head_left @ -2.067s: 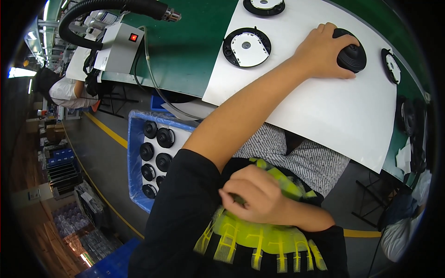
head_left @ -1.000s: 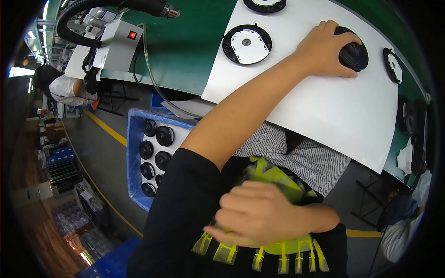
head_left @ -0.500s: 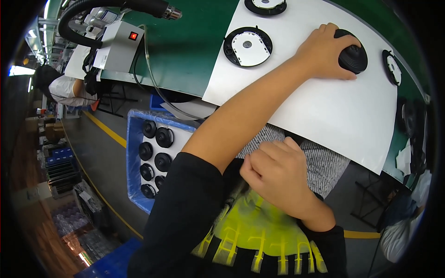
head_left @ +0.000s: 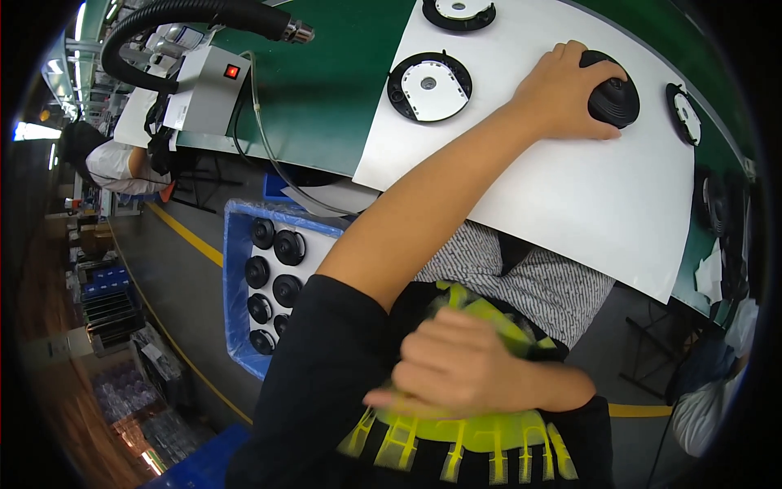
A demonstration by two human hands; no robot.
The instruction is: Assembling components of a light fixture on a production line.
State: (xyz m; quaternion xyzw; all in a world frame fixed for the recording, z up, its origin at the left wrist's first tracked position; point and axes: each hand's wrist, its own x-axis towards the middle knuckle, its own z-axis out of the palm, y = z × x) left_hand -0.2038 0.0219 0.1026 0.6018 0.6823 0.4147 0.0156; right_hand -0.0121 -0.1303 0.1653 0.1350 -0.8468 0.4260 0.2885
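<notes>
My left hand (head_left: pixel 570 94) reaches across the white sheet and is closed around the rim of a black round disc-shaped part (head_left: pixel 612 99) with ringed ridges. The part rests on the sheet, its left side partly covered by my fingers. Low at my front, my right hand (head_left: pixel 456 367) is smeared by motion, its fingers curled in. Whatever they hold, if anything, is hidden. Behind and around that hand shows a bright yellow-green patch with pale strips (head_left: pixel 489 440) against my black clothing. Left of my left hand lies a black ring-shaped part with a white face (head_left: pixel 429 87).
On the white sheet (head_left: pixel 570 212) lie more white-faced black parts, one at the far edge (head_left: pixel 460 11) and one at the right (head_left: pixel 684 114). A hot-air tool (head_left: pixel 297 31) and its grey box (head_left: pixel 208 90) stand left. A blue bin (head_left: pixel 236 310) holds several black round parts.
My right hand has moved down and left toward my waist, across the yellow-green patch. My left hand stays on the black part. The whole view has shifted slightly.
</notes>
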